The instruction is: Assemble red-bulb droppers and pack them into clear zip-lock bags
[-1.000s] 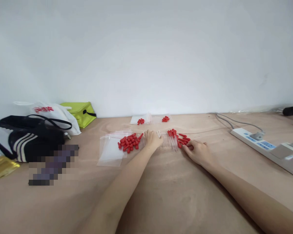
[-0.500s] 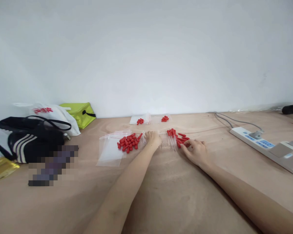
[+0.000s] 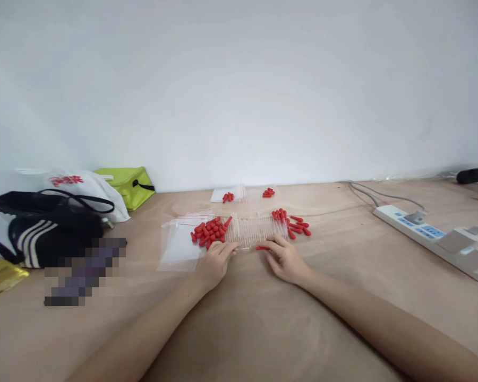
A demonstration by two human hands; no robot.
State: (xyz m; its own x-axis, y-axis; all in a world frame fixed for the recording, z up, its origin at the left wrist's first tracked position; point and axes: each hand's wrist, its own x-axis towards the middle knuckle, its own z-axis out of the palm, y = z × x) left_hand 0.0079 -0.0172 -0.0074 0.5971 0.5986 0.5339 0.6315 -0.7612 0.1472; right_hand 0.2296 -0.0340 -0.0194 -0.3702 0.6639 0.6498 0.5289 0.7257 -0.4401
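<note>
Red caps: I'm seeing two loose heaps lying on the table, the left pile of red caps (image 3: 209, 233) and the right pile of red caps (image 3: 292, 223), with a row of clear tubes (image 3: 255, 232) lying between them.
Left hand: my left hand (image 3: 215, 261) is resting palm down at the near edge of the tubes, fingers loosely curled; can't tell if it's actually pinching anything.
Right hand: my right hand (image 3: 286, 260) is sitting just near of the tubes, fingertips touching a single red cap (image 3: 262, 248), and it's looking like a light pinch.
Bags: a stack of clear zip bags (image 3: 180, 243) is lying left of the left pile, and two filled small bags (image 3: 247, 194) are sitting farther back by the wall.
Table: the wooden table (image 3: 263, 329) is also carrying a black striped bag (image 3: 48, 233), a green pouch (image 3: 128, 184) on the far left, and a white power strip (image 3: 434, 237) on the right.
</note>
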